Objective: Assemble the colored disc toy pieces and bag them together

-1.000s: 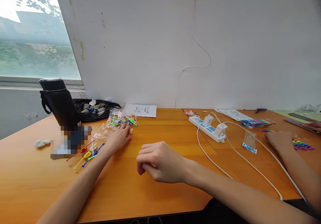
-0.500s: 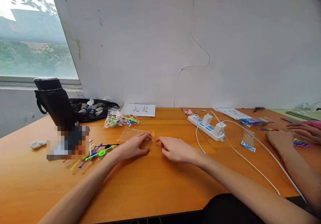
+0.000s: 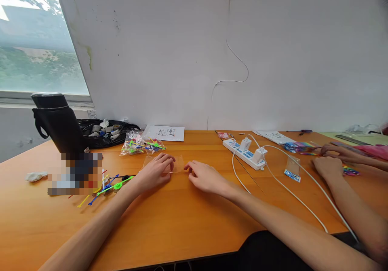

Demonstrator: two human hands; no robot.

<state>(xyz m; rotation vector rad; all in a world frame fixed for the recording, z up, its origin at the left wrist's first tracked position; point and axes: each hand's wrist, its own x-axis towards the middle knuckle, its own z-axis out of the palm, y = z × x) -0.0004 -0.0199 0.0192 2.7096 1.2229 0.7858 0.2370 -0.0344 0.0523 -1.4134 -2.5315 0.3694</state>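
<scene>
A clear plastic bag [image 3: 179, 164] lies flat on the wooden table, its left part under my left hand [image 3: 157, 169]. The fingers of that hand are bent over the bag, with the thumb held apart from them. My right hand [image 3: 206, 177] rests at the bag's right edge; its index fingertip is at or very near the film, and the thumb stays separate below. To the left of my left wrist lie loose plastic arrow-shaped pieces in green, blue, yellow and black, such as the green piece [image 3: 117, 186]. Behind my left hand sits a filled clear bag [image 3: 133, 142] of similar coloured pieces.
A black flask [image 3: 59, 121] stands at left, before a black bag [image 3: 125, 138] of rubbish. A white power strip [image 3: 242, 153] with plugged-in chargers and trailing cables lies right of my hands. Further right, a co-worker's hands [image 3: 329, 168] are near colourful items [image 3: 351, 170].
The whole view has shifted slightly. My left hand has moved back over the bag, and my right fingers are more curled at its edge. A co-worker's far hand has moved left.
</scene>
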